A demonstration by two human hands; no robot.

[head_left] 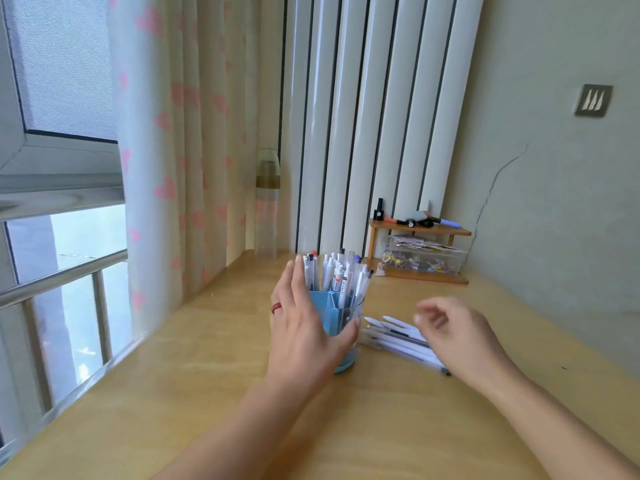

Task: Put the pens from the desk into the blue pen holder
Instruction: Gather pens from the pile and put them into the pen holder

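The blue pen holder (341, 315) stands upright at the middle of the wooden desk, with several white pens (337, 271) sticking out of its top. My left hand (301, 327) is wrapped around the holder's left side, thumb across its front, a red ring on one finger. Several white pens (398, 336) lie in a loose pile on the desk just right of the holder. My right hand (457, 337) hovers over that pile, blurred, its fingers curled and apart, with nothing visibly in it.
A small wooden shelf (420, 232) with small bottles, markers and a clear box of clips sits at the back right against the wall. A tall clear bottle (266, 206) stands at the back by the curtain. The desk (214, 358) runs along the window on the left.
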